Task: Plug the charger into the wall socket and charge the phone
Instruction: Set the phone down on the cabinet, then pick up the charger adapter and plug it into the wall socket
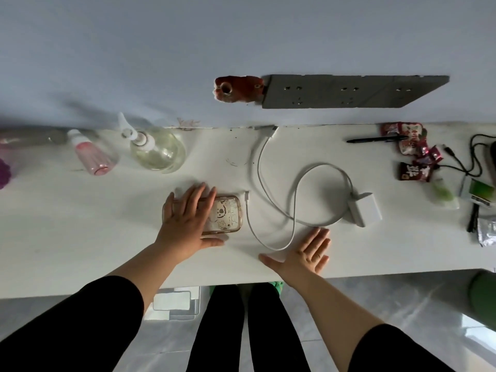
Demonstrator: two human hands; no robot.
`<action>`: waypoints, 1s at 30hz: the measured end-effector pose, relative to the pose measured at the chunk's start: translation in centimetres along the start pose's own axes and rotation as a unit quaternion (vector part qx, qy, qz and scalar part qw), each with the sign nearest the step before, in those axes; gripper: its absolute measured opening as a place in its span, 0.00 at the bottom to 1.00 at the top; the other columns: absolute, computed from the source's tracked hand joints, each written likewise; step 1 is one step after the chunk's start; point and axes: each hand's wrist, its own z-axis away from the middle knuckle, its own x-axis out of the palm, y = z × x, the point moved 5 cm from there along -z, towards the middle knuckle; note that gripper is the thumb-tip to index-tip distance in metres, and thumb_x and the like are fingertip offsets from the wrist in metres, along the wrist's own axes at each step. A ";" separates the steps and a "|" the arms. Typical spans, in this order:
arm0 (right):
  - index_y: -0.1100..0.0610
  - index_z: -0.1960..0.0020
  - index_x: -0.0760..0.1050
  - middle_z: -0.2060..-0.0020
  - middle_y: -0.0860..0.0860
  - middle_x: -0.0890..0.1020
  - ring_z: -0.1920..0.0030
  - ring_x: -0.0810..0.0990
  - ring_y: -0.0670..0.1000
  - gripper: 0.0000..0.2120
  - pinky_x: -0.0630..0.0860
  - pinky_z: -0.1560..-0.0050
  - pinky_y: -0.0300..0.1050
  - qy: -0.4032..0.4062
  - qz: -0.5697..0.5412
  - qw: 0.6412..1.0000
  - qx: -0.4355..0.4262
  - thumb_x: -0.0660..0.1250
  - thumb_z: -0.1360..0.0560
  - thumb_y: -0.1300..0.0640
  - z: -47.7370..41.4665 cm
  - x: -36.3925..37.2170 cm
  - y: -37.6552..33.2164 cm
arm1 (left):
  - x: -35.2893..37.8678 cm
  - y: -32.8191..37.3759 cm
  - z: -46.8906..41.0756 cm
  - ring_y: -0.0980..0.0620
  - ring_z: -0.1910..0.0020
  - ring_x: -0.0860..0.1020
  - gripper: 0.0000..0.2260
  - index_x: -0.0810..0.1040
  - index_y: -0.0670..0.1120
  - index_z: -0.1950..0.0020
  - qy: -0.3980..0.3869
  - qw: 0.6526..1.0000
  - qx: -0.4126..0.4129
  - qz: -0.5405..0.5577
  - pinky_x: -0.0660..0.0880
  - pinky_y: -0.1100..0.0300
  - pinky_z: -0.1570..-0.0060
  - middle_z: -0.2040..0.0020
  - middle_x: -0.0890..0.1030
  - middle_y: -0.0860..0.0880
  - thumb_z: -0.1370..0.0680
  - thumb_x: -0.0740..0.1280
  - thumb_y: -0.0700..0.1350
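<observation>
Lying flat across the left part of the phone [214,214], the left hand [185,224] has its fingers spread and its thumb along the phone's near edge; its grip is wide, pressing rather than clasping. The phone sits face down in a clear case with a cartoon print, just left of centre on the white surface [80,224]. The right hand [308,253] rests palm down near the front edge, lower centre of the frame, its grip wide and holding nothing.

Between the hands a white cable [268,237] loops; its free plug end lies just beside the phone's right edge, not inserted. The cable curls on to the white charger [365,209], which lies on its side at centre right, well apart from the grey wall socket [343,91] in the upper right of the frame. Another white lead runs up to the back edge of the surface below the socket.

At upper left stand a pink bottle [92,154] and a clear spray bottle [155,149]. At far right lie a black pen [375,139] and red snack packets [413,154].
</observation>
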 end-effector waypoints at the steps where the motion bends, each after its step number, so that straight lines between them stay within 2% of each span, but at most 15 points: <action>1: 0.54 0.43 0.09 0.42 0.49 0.14 0.34 0.20 0.50 0.72 0.31 0.27 0.56 0.004 -0.006 1.000 -0.006 0.68 0.46 0.24 0.2 -0.1 0.0 | -0.2 0.6 0.2 0.45 0.23 0.52 0.52 0.45 0.50 0.22 -0.011 1.000 -0.004 0.009 0.48 0.39 0.28 0.21 0.50 0.45 0.36 0.62 0.73; 2: 0.54 0.40 0.11 0.40 0.49 0.15 0.34 0.21 0.49 0.71 0.32 0.27 0.55 0.012 -0.015 1.000 -0.019 0.69 0.44 0.26 0.5 -0.4 0.2 | -0.7 1.5 0.5 0.45 0.23 0.52 0.51 0.45 0.49 0.22 -0.008 1.000 -0.004 0.022 0.50 0.40 0.28 0.21 0.49 0.45 0.35 0.66 0.69; 3: 0.54 0.36 0.15 0.36 0.48 0.18 0.33 0.22 0.48 0.69 0.34 0.26 0.54 0.023 -0.027 0.998 -0.042 0.70 0.41 0.28 0.8 -0.7 0.5 | -1.6 2.6 0.8 0.43 0.24 0.57 0.48 0.50 0.47 0.22 0.010 0.999 0.001 0.048 0.55 0.40 0.28 0.21 0.53 0.43 0.34 0.70 0.62; 5: 0.54 0.26 0.28 0.28 0.47 0.28 0.27 0.30 0.47 0.59 0.41 0.24 0.51 0.050 -0.052 0.992 -0.104 0.70 0.34 0.36 1.5 -1.7 1.4 | -3.8 5.4 1.3 0.40 0.32 0.69 0.36 0.65 0.44 0.27 0.082 0.989 0.019 0.119 0.68 0.42 0.34 0.27 0.66 0.41 0.33 0.72 0.49; 7: 0.53 0.23 0.50 0.22 0.47 0.50 0.23 0.50 0.49 0.41 0.56 0.25 0.49 0.095 -0.070 0.983 -0.142 0.67 0.27 0.44 2.1 -3.8 3.3 | -5.3 9.4 1.8 0.40 0.42 0.77 0.25 0.74 0.43 0.34 0.122 0.973 0.046 0.193 0.76 0.46 0.44 0.37 0.77 0.42 0.32 0.70 0.40; 9: 0.52 0.29 0.66 0.30 0.50 0.70 0.31 0.68 0.52 0.26 0.66 0.32 0.49 0.150 -0.083 0.977 -0.124 0.65 0.25 0.48 2.3 -7.0 5.8 | -6.0 14.1 1.6 0.43 0.48 0.80 0.19 0.77 0.43 0.39 0.100 0.959 0.046 0.263 0.78 0.50 0.50 0.45 0.82 0.44 0.29 0.69 0.38; 10: 0.52 0.32 0.68 0.33 0.51 0.73 0.34 0.70 0.53 0.23 0.66 0.34 0.49 0.167 -0.086 0.977 -0.103 0.65 0.25 0.48 2.0 -8.5 7.0 | -5.9 16.2 1.3 0.45 0.49 0.80 0.17 0.77 0.44 0.39 0.073 0.949 0.026 0.305 0.77 0.52 0.50 0.46 0.82 0.45 0.28 0.68 0.38; 12: 0.54 0.28 0.63 0.29 0.53 0.68 0.29 0.66 0.54 0.29 0.63 0.31 0.50 0.177 -0.067 0.980 -0.064 0.65 0.25 0.46 0.3 -11.4 9.4 | -5.3 20.5 -0.1 0.49 0.47 0.79 0.14 0.76 0.45 0.39 0.014 0.917 -0.030 0.397 0.75 0.55 0.47 0.45 0.81 0.47 0.25 0.67 0.41; 14: 0.55 0.23 0.46 0.22 0.52 0.49 0.23 0.50 0.53 0.45 0.53 0.25 0.51 0.143 -0.026 0.988 -0.046 0.65 0.28 0.38 -1.9 -13.1 11.1 | -4.4 24.3 -1.8 0.49 0.46 0.79 0.15 0.75 0.45 0.38 -0.040 0.876 -0.097 0.472 0.74 0.57 0.45 0.43 0.81 0.46 0.25 0.67 0.45; 16: 0.55 0.24 0.33 0.23 0.51 0.34 0.23 0.36 0.53 0.56 0.41 0.24 0.53 0.099 0.002 0.993 -0.056 0.65 0.33 0.31 -3.8 -13.7 11.6 | -3.6 27.3 -3.7 0.47 0.43 0.78 0.19 0.74 0.43 0.36 -0.072 0.836 -0.157 0.521 0.73 0.56 0.42 0.40 0.80 0.44 0.25 0.68 0.48; 18: 0.56 0.26 0.27 0.27 0.52 0.27 0.25 0.29 0.54 0.63 0.36 0.24 0.55 0.058 0.027 0.995 -0.077 0.66 0.37 0.28 -5.3 -13.2 11.4 | -3.0 29.5 -5.7 0.44 0.40 0.77 0.24 0.72 0.41 0.36 -0.071 0.811 -0.214 0.539 0.73 0.52 0.41 0.38 0.79 0.42 0.27 0.69 0.52; 20: 0.57 0.29 0.21 0.33 0.53 0.20 0.29 0.23 0.54 0.66 0.32 0.26 0.56 0.034 0.033 0.996 -0.076 0.67 0.40 0.28 -6.4 -12.1 11.2 | -2.6 30.7 -7.6 0.42 0.39 0.76 0.28 0.71 0.40 0.36 -0.043 0.811 -0.263 0.520 0.73 0.50 0.40 0.38 0.76 0.40 0.29 0.71 0.55; 24: 0.52 0.42 0.09 0.44 0.50 0.09 0.41 0.10 0.50 0.68 0.19 0.35 0.54 0.024 0.026 0.997 -0.064 0.66 0.42 0.28 -8.1 -10.8 11.8 | -1.9 32.3 -10.2 0.39 0.37 0.73 0.35 0.68 0.41 0.36 -0.027 0.844 -0.326 0.424 0.72 0.47 0.40 0.37 0.71 0.39 0.34 0.73 0.61; 27: 0.51 0.43 0.08 0.43 0.49 0.09 0.42 0.09 0.49 0.67 0.11 0.44 0.50 0.038 0.030 0.996 -0.069 0.64 0.44 0.27 -8.5 -10.5 12.0 | -1.5 32.6 -10.9 0.38 0.38 0.73 0.38 0.66 0.40 0.35 -0.009 0.843 -0.344 0.414 0.72 0.46 0.40 0.36 0.70 0.38 0.35 0.75 0.60; 30: 0.50 0.39 0.10 0.39 0.49 0.12 0.39 0.11 0.49 0.65 0.09 0.46 0.47 0.037 0.023 0.996 -0.072 0.58 0.47 0.24 -8.3 -10.5 11.9 | -1.2 32.5 -10.8 0.37 0.41 0.75 0.34 0.69 0.41 0.39 0.031 0.839 -0.328 0.433 0.73 0.47 0.42 0.39 0.74 0.39 0.35 0.75 0.58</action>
